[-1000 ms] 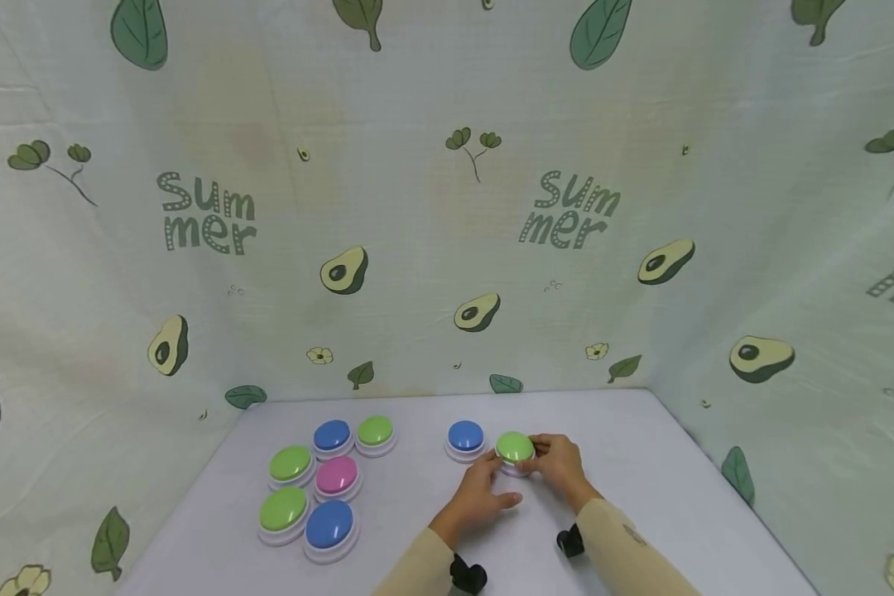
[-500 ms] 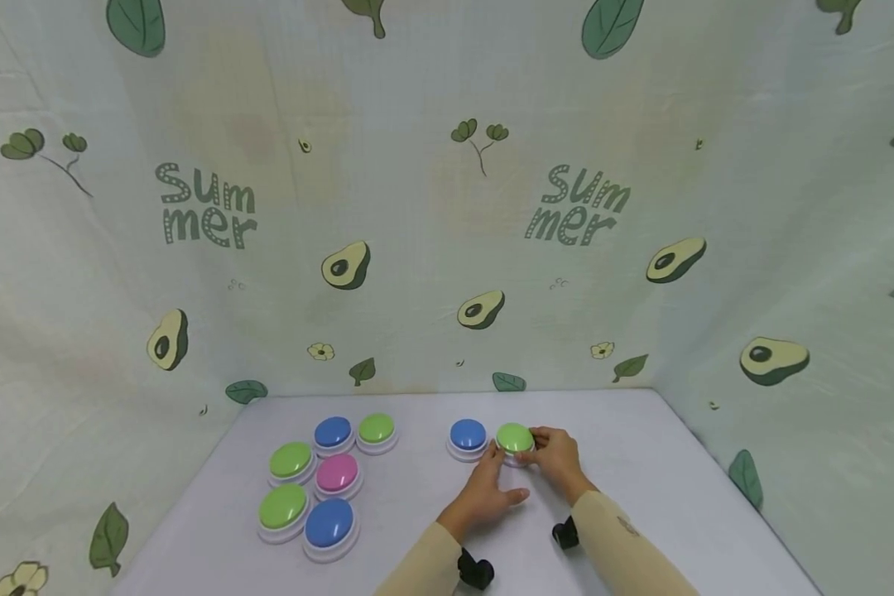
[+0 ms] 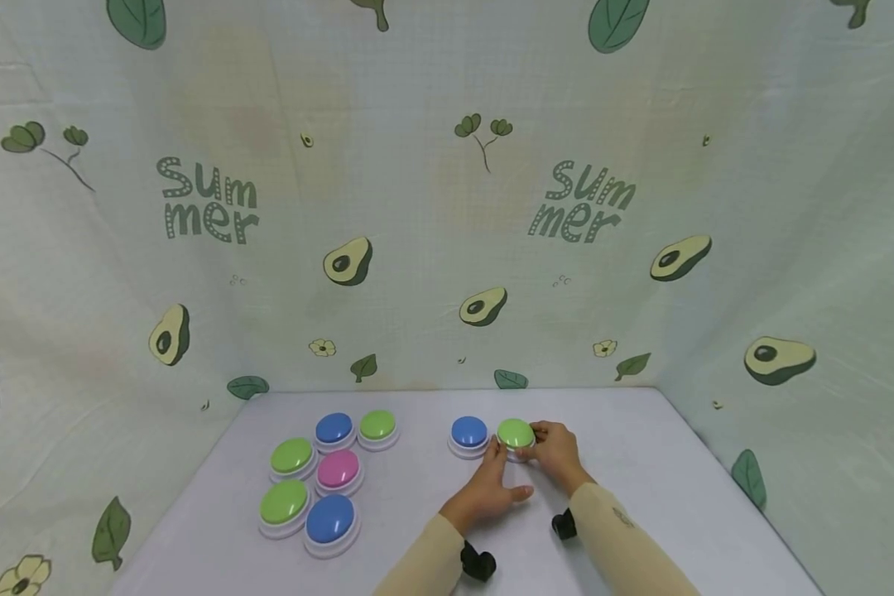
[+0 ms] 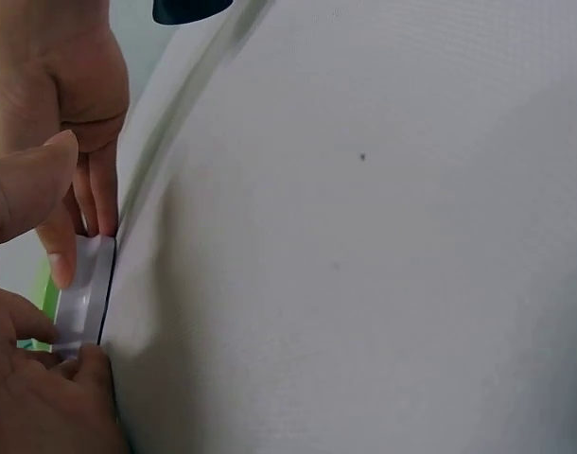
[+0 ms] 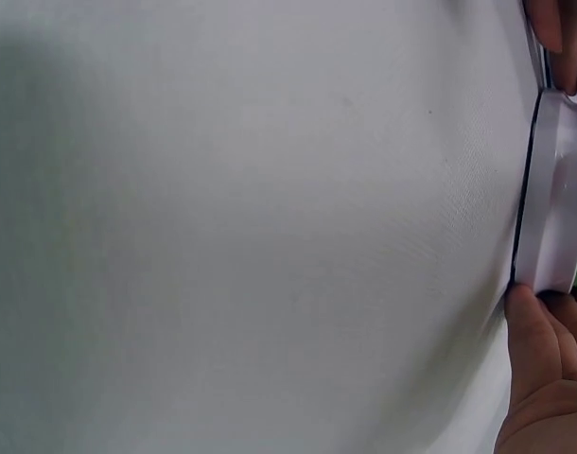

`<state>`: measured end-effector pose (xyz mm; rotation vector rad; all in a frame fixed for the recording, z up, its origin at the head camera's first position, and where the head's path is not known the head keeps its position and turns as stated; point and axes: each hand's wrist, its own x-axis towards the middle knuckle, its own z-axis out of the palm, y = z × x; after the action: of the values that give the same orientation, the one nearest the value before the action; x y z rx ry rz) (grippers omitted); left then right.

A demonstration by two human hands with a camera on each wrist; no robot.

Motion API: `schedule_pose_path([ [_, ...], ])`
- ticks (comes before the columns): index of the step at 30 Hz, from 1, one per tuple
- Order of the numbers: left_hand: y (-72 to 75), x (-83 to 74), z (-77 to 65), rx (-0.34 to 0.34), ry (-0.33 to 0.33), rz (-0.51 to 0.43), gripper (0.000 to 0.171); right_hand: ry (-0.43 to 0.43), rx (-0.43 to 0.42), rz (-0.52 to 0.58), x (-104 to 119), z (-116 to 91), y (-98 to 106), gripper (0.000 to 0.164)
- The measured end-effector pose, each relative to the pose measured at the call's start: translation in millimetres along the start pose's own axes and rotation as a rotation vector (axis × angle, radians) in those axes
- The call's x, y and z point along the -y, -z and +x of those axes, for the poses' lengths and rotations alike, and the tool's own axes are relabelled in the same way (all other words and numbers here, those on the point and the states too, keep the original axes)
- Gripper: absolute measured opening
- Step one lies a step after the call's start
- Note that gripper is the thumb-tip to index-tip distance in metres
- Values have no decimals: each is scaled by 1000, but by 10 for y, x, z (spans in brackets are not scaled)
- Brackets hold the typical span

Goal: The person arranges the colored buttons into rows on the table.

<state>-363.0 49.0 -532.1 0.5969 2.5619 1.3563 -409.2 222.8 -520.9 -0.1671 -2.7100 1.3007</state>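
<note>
A green button [image 3: 516, 434] on a white round base sits on the white table between my two hands. My right hand [image 3: 557, 454] grips its right side, the thumb lying against the front of the base. On the other side, fingers of my left hand [image 3: 486, 490] reach forward straight and touch the base, with that thumb held away. In the left wrist view the white base [image 4: 83, 293] is between both hands. Close by on the left stands a blue button [image 3: 469, 431], beside the left fingertips.
To the left on the white table [image 3: 417, 530] is a cluster of several buttons: a pink button [image 3: 338, 469], a near blue button [image 3: 330, 518], a far blue button [image 3: 334, 428] and green ones, such as the far green button [image 3: 377, 425]. A printed cloth [image 3: 417, 199] hangs behind.
The view has tilted and shifted slightly. My left fingers now lie straighter along the green button's left side, and the right hand keeps its grip.
</note>
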Motion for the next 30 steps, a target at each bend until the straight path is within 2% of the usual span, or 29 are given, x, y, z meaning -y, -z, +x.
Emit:
schedule_pose_path([
  [5,33,-3,-2,20,15,23,97,-9,4,-9,24,29,-14,66],
  [12,51,-29,-8,37,38,2,95,-7,8,-30,59,17,1,65],
  [30,-3,-7,4,11,38,75,96,-36,17,-36,91,9,-12,63],
])
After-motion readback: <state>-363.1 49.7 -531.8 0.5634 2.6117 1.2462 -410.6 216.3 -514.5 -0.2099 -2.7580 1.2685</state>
